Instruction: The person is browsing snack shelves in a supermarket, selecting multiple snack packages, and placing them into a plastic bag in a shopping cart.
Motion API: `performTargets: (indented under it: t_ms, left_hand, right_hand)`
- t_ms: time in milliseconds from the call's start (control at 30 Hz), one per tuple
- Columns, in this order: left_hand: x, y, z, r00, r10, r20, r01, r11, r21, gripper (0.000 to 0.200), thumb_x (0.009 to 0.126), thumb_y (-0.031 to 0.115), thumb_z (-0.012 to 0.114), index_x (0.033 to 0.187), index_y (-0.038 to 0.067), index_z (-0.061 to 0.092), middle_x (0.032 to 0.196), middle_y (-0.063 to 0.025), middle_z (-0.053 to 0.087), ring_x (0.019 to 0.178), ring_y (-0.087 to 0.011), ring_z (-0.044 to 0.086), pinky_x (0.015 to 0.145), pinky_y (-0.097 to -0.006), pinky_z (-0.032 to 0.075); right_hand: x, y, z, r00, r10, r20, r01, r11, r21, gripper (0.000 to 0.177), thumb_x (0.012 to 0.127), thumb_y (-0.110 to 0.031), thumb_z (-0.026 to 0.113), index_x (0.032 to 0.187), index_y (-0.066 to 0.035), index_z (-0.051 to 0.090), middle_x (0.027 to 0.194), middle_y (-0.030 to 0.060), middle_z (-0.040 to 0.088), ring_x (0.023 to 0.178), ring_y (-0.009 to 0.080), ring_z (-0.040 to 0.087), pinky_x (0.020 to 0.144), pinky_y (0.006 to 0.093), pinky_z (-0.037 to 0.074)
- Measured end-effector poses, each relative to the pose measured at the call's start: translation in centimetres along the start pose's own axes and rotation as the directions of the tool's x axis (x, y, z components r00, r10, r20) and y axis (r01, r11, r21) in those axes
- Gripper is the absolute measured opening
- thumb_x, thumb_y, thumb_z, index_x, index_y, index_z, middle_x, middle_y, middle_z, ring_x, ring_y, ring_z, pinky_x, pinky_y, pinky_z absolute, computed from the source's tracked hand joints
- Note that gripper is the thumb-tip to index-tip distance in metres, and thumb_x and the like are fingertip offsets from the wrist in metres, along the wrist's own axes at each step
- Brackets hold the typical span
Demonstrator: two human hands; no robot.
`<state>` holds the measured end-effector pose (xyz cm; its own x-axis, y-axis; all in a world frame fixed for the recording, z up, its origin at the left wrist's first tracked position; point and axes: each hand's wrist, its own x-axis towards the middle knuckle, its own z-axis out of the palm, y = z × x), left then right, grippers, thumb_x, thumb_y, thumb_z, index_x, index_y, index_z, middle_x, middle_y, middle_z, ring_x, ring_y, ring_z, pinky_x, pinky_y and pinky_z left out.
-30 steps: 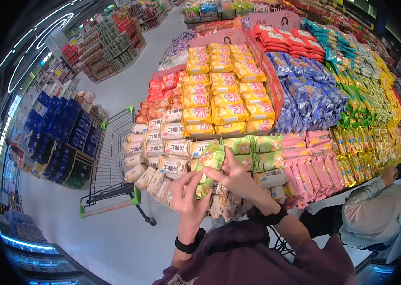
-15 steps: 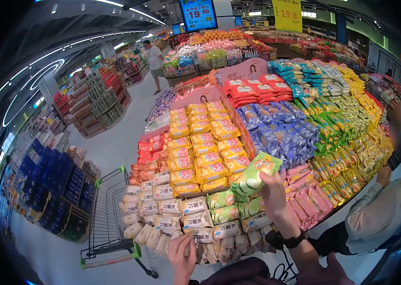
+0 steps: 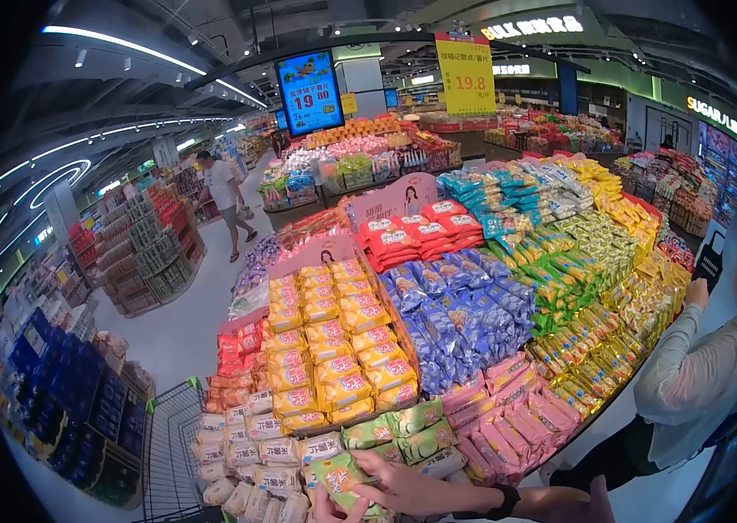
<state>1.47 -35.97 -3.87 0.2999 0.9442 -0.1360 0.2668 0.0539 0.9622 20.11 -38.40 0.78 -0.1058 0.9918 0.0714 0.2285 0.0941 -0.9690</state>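
Observation:
A small green snack bag [image 3: 334, 475] with light lettering is between my hands, low in the head view over the front edge of the display. My right hand [image 3: 399, 486] reaches in from the right and grips its right side, thumb and fingers closed. At the bottom edge my left hand [image 3: 334, 511], partly cut off by the frame, pinches the bag's lower part. Around them lie whitish snack bags [image 3: 277, 451] and more green snack bags [image 3: 419, 418]. Rows of yellow snack bags [image 3: 334, 340] stand just behind.
Pink packets [image 3: 521, 418] and blue packets [image 3: 464, 314] fill the bins to the right. A shopping cart [image 3: 172, 444] stands at the left. Close by on the right is a person in a pale top [image 3: 691, 383]. Another person [image 3: 225, 196] is in the aisle.
My right hand has brought the green bag down and left from above the display to my left hand, which now holds it too. My view has tilted up; the aisle person has walked on.

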Motion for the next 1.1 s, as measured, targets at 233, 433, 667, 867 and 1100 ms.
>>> performTargets:
  t_ms: [233, 433, 667, 867, 1100]
  left_hand:
    - [-1.5, 3.2, -0.1, 0.996, 0.013, -0.085, -0.008, 0.998, 0.066, 0.083, 0.074, 0.032, 0.084, 0.137, -0.006, 0.046, 0.124, -0.0202, 0.06, 0.108, -0.0242, 0.059, 0.09, -0.0349, 0.05]
    - [-0.8, 1.2, 0.0, 0.998, 0.056, 0.013, -0.054, 0.995, -0.082, 0.074, 0.077, 0.025, 0.083, 0.134, -0.007, 0.048, 0.118, -0.0177, 0.063, 0.102, -0.022, 0.062, 0.086, -0.0338, 0.052]
    - [-0.9, -0.3, -0.6, 0.997, -0.029, -0.067, 0.02, 0.992, -0.127, 0.066, 0.081, 0.018, 0.081, 0.133, -0.007, 0.049, 0.112, -0.015, 0.065, 0.097, -0.0178, 0.063, 0.081, -0.0298, 0.053]
    - [-0.5, -3.4, -0.5, 0.996, 0.062, -0.064, -0.075, 0.968, -0.238, 0.058, 0.08, 0.008, 0.079, 0.13, -0.004, 0.052, 0.109, -0.0119, 0.065, 0.092, -0.016, 0.064, 0.076, -0.0292, 0.054]
    - [-0.5, -3.0, -0.3, 0.986, 0.157, -0.049, -0.164, 0.97, -0.179, 0.053, 0.078, 0.001, 0.077, 0.126, -0.001, 0.054, 0.107, -0.0106, 0.066, 0.092, -0.0155, 0.064, 0.074, -0.0281, 0.054]
  right_hand:
    - [-0.2, 0.0, -1.0, 0.993, 0.06, 0.097, -0.054, 0.996, -0.069, 0.07, 0.095, -0.042, 0.06, 0.144, -0.004, 0.029, 0.121, 0.0244, 0.062, 0.102, 0.0309, 0.068, 0.087, 0.0375, 0.053]
    - [-0.2, -2.5, -1.4, 0.988, 0.103, 0.112, -0.098, 0.994, -0.05, 0.068, 0.094, -0.042, 0.062, 0.142, -0.004, 0.031, 0.115, 0.0216, 0.063, 0.092, 0.0281, 0.069, 0.08, 0.0367, 0.056]
    - [0.4, -1.5, -1.0, 0.987, 0.12, 0.106, -0.128, 0.99, 0.067, 0.069, 0.093, -0.041, 0.063, 0.141, -0.004, 0.031, 0.116, 0.022, 0.063, 0.09, 0.025, 0.069, 0.079, 0.0359, 0.056]
    - [0.3, -0.6, -0.8, 0.998, 0.055, 0.039, -0.057, 0.997, 0.06, 0.068, 0.093, -0.041, 0.063, 0.14, -0.004, 0.032, 0.115, 0.0226, 0.063, 0.087, 0.0249, 0.068, 0.077, 0.036, 0.055]
    - [-0.3, -1.7, -1.9, 0.991, 0.11, 0.082, -0.106, 0.993, -0.05, 0.061, 0.091, -0.047, 0.064, 0.134, -0.009, 0.046, 0.105, 0.0198, 0.067, 0.086, 0.0241, 0.068, 0.077, 0.0362, 0.054]
